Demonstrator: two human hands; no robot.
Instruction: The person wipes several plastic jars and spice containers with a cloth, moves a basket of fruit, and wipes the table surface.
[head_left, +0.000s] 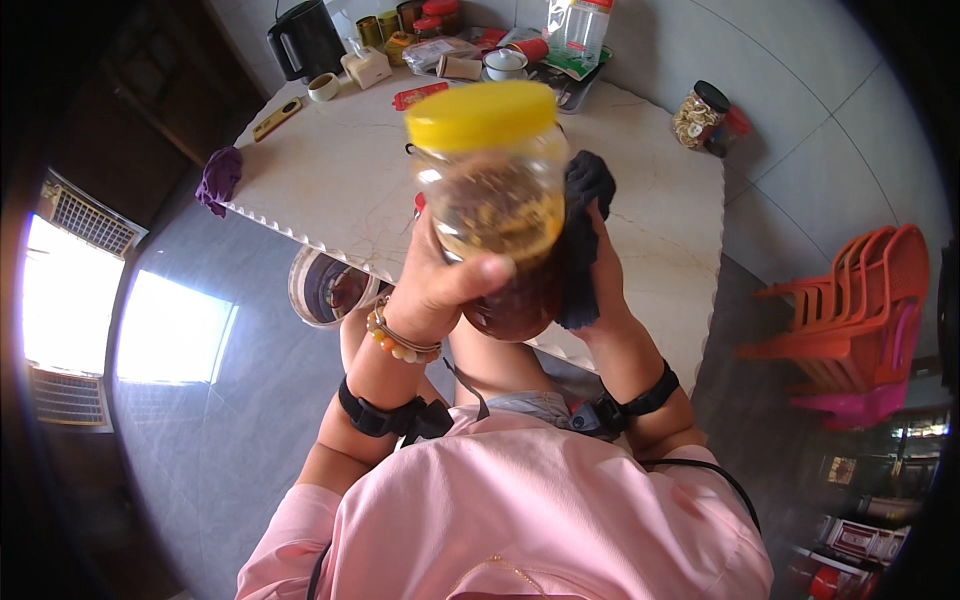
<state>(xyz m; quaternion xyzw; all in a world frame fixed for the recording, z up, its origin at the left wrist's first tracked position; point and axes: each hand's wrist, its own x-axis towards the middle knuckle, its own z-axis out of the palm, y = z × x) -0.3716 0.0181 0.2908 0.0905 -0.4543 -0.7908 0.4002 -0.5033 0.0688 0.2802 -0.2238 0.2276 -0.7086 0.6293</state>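
Observation:
A clear jar (499, 217) with a yellow screw lid (484, 116) is held up in front of me, above the table's near edge. Dark brown liquid and yellowish solid pieces are inside, a little blurred. My left hand (435, 281) grips the jar's left side, its thumb across the front. On the other side my right hand (609, 281) holds a dark cloth (581, 255) against the jar. Its fingers are mostly hidden behind the cloth.
A marble-patterned table (330, 172) bears a black kettle (306, 41), a phone (277, 118), a white lidded bowl (505, 64) and a jar of dried slices (700, 116). A purple cloth (220, 178) hangs at the left corner. Below stands a bucket (330, 286); stacked chairs (855, 322) are at right.

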